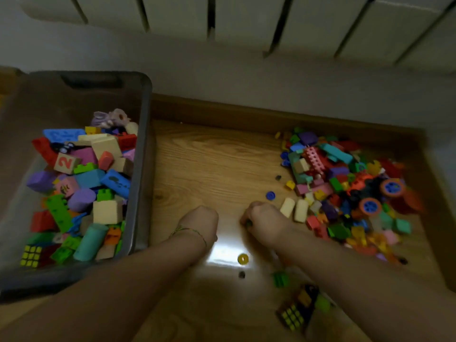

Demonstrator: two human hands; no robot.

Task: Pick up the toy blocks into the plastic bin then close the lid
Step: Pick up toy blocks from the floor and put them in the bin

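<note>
Plastic bin [145,144] is sitting on the floor [209,164] at left, holding toy blocks [98,169], with a puzzle cube [30,255] in its near left corner. A heap of blocks [345,188] is lying on the floor at right, well apart from the bin. Between them, left hand [199,220] and right hand [264,218] are reaching side by side, the right curling round a small piece [249,222] just left of the heap. A ring [243,259] is lying nearer, between the forearms, and a second puzzle cube [292,317] nearest. Skirting board [222,112] and radiator [246,18] are standing behind.
</note>
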